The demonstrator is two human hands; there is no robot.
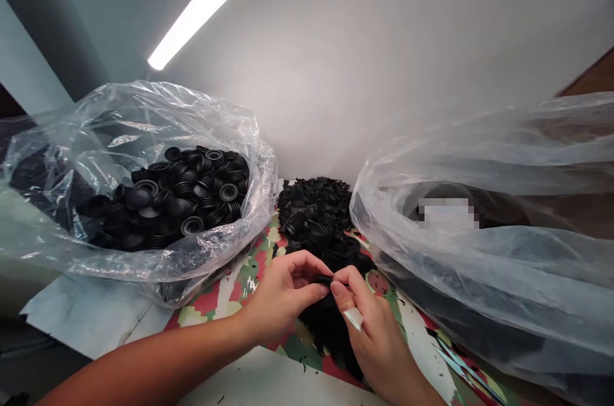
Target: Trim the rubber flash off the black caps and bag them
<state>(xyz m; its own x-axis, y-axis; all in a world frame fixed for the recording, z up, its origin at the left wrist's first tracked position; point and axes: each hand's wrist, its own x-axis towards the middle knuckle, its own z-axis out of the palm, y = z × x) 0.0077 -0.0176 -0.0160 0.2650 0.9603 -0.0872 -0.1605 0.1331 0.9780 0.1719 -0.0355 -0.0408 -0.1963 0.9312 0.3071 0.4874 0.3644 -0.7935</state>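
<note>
My left hand [292,294] pinches a small black rubber part [322,279] between thumb and fingers, so only a thin edge of it shows. From the other side, my right hand [367,320] grips the part's right end with thumb and forefinger. White tape [354,318] is wrapped around one finger of that hand. Behind both hands rises a heap of black rubber pieces [316,208], some ribbed, some like thin scraps. More black material lies beneath the hands, partly covered by them.
At left, an open clear plastic bag [158,268] holds many round ribbed black rubber parts [192,192]. Another clear bag [432,265] with dark contents stands at right. Scissors [467,367] lie near the right edge of the patterned table cover [204,307]. A wall closes off the back.
</note>
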